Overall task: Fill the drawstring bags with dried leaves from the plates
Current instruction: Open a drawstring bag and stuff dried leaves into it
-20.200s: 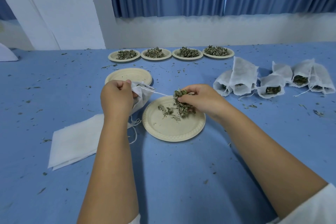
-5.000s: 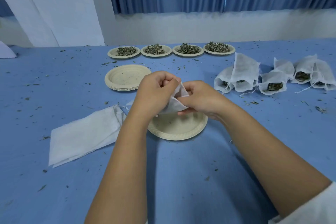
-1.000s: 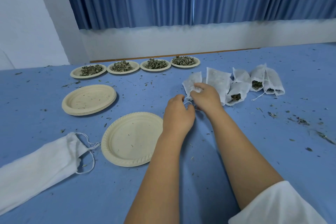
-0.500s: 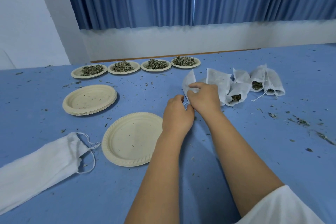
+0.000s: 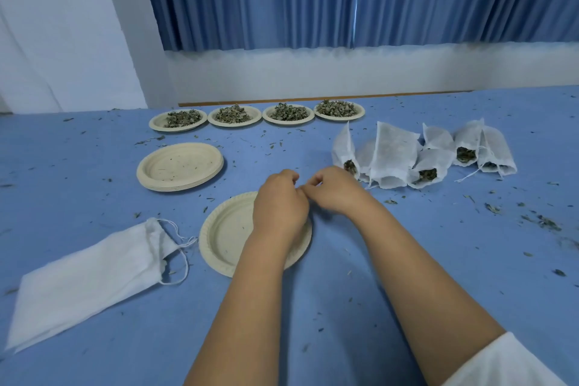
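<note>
Several filled white drawstring bags (image 5: 395, 157) lie in a cluster at the right, dried leaves showing at their mouths. The leftmost bag (image 5: 342, 147) stands just beyond my right hand (image 5: 336, 193). My left hand (image 5: 279, 205) hovers over the far edge of an empty paper plate (image 5: 224, 236). Both hands are loosely curled, fingertips nearly touching, and I see nothing held in either. Flat empty bags (image 5: 84, 279) lie at the left. Four plates of dried leaves (image 5: 234, 115) line the back of the table.
A stack of empty paper plates (image 5: 180, 166) sits left of centre. Leaf crumbs are scattered over the blue table (image 5: 438, 260), thickest at the right. A white wall and blue curtain run behind the far edge.
Half a second ago both hands were at the mouth of the leftmost filled bag. They have let go and drawn back toward me; the bag stays in the cluster.
</note>
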`<state>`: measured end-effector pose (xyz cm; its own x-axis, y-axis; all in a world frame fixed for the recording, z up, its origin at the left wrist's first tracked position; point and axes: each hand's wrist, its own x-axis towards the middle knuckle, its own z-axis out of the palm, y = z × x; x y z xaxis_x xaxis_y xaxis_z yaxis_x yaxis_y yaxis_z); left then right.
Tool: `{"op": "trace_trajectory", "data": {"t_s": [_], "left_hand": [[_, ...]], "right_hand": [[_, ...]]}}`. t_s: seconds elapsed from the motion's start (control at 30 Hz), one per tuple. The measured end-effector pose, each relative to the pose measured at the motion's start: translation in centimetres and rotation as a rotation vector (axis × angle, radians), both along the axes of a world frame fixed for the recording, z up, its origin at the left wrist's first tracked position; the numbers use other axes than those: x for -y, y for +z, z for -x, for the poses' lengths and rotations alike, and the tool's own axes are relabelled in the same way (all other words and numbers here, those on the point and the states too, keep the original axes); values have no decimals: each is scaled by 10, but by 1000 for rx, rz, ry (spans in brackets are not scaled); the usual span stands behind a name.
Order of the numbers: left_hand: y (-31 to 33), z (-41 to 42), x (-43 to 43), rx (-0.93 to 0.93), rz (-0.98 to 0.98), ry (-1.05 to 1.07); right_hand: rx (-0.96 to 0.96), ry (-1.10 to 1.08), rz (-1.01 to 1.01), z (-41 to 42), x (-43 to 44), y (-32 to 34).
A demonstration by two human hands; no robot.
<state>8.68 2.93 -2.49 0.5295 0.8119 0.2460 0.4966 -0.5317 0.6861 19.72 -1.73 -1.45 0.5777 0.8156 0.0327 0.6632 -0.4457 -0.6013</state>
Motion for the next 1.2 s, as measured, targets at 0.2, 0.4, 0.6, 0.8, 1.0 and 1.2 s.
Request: {"op": "trace_trajectory", "data": {"t_s": [0.2,0.4,0.6,0.8,1.0,1.2], "left_hand": [[-5,35,-19,-63,-39,36],[6,38,-27,33,-18,50],[22,54,-43,369,-211,215],[9,58,-53,596,-122,491],[-5,58,-74,655,136,609],[-12,48,-89,562,168,634]], "right_hand": [[-201,79,46,16,-7,-3],[-365,98,-31,24,-14,-6],[-526,-134,-283,27,-38,-3],[-609,-234,-352,51,-104,7],[-749,-264,-345,75,-161,0],[-719,-218,-358,76,-181,-5]]}}
